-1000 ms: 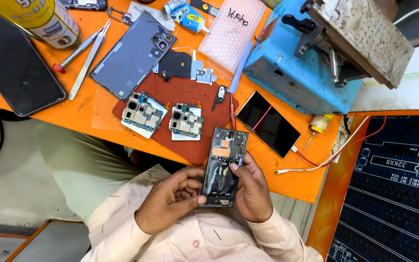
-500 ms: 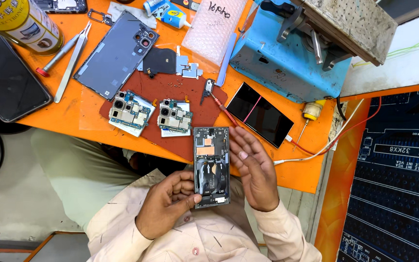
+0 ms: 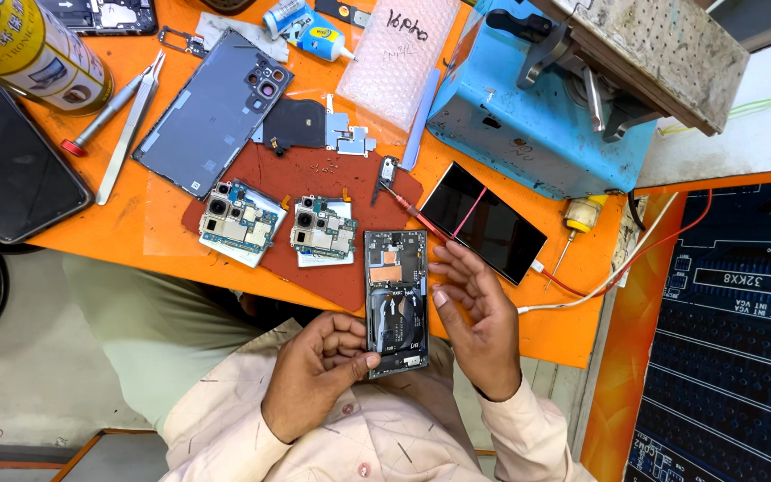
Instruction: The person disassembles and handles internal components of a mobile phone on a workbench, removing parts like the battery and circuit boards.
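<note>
I see an orange workbench (image 3: 46, 234) strewn with parts, a rust-red mat (image 3: 265, 174) at its middle and a scuffed blue metal machine (image 3: 528, 134) at the far right, bare grey floor near left. My left hand (image 3: 314, 375) pinches the opened phone (image 3: 396, 302), its dark glossy innards showing, by its near left edge at the bench's near rim. My right hand (image 3: 475, 312) lies open-palmed, fingers touching the phone's right side, gripping nothing.

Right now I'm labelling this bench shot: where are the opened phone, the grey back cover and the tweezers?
opened phone (image 3: 395, 299): head view, on its exposed middle.
grey back cover (image 3: 211, 116): head view, on its flat centre.
tweezers (image 3: 129, 129): head view, mid-length of the arms.
</note>
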